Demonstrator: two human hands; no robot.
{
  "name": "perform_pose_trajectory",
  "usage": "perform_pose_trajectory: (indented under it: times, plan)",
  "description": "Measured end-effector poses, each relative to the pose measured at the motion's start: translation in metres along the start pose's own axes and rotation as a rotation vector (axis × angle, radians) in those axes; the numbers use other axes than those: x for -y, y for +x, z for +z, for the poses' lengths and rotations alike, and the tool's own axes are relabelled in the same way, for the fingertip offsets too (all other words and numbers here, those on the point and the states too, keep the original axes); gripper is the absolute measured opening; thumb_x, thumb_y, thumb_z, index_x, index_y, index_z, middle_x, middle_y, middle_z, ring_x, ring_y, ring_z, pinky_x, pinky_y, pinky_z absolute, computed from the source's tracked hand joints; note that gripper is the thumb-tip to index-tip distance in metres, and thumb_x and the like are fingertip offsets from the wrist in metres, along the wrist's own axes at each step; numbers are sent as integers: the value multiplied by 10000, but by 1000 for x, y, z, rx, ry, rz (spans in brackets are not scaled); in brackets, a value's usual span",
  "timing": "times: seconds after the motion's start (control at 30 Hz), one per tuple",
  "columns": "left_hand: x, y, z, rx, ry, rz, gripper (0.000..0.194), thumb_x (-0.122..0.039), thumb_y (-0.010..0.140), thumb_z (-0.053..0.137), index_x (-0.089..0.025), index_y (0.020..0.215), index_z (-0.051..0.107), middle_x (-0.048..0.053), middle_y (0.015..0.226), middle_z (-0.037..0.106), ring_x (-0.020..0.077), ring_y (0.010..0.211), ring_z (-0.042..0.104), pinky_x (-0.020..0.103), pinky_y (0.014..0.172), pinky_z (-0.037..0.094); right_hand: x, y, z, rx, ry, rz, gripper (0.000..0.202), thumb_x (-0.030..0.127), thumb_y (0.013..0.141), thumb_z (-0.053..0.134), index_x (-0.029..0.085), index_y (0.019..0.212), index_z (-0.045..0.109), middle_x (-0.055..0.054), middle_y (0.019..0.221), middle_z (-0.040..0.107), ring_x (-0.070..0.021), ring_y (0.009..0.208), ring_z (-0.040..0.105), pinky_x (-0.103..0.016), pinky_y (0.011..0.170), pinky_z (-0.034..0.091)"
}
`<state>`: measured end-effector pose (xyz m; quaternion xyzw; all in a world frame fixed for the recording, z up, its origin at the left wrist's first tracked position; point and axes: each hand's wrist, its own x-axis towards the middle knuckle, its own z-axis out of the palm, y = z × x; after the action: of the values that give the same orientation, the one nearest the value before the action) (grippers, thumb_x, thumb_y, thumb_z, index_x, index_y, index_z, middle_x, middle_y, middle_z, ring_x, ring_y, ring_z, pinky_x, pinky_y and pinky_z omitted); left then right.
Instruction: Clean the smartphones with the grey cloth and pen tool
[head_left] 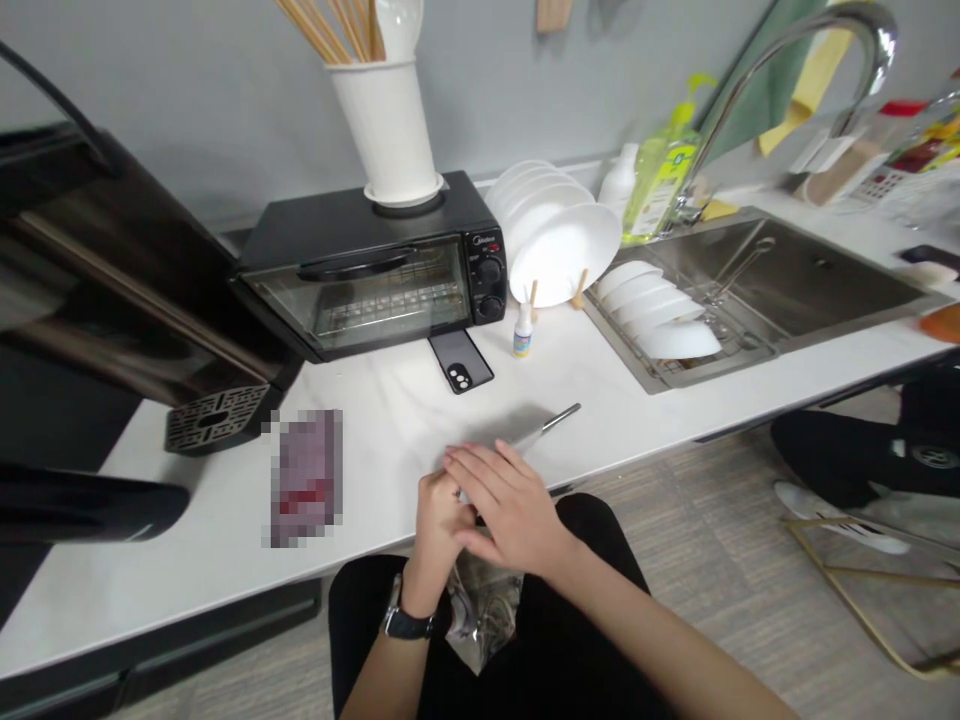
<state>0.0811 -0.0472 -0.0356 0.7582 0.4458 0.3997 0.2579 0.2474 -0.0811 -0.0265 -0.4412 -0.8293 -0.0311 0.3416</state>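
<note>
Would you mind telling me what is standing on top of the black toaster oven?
On the toaster oven stands a white holder with wooden sticks and a white utensil in it. The holder's wall hides their lower ends and anything else inside.

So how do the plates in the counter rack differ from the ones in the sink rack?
The counter-rack plates stand nearly upright and look large and round; the sink-rack plates lean far over, overlapping, and look smaller. The first sit beside the toaster oven, the second inside the sink. Both stacks are plain white.

glossy white countertop (pixel 390 410), brushed metal sink (pixel 817 270)
</note>
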Motion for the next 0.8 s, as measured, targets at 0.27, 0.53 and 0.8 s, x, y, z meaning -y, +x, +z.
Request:
perform_pose_trajectory:
  times: [0.27, 0.53, 0.8]
  plan:
    - [-4, 2, 3, 21, -73, 11, 183, -205, 948, 640, -179, 863, 799, 50, 796, 814, 187, 649, 737, 258, 642, 598, -13, 3, -11, -62, -61, 186, 547, 507, 1099, 343, 142, 1435, 574, -153, 1367, 696, -322, 1410, 527, -551, 1270, 257]
    - [-4, 0, 5, 27, -115, 18, 174, -241, 976, 677, -225, 1088, 809, 52, 1022, 846, 197, 856, 795, 271, 828, 618, -24, 8, -12, -125, -167, 311, 409, 344, 1105, 412, 155, 1411, 605, -161, 1326, 712, -302, 1156, 640, -478, 1041, 463]
    - [-3, 0, 2, -3, -84, 29, 236, -208, 955, 622, -179, 756, 746, 39, 704, 766, 177, 621, 704, 254, 607, 550, -14, 17, -9, 28, -66, 69, 439, 333, 1096, 426, 125, 1429, 622, -145, 1344, 727, -282, 1170, 638, -452, 1044, 458]
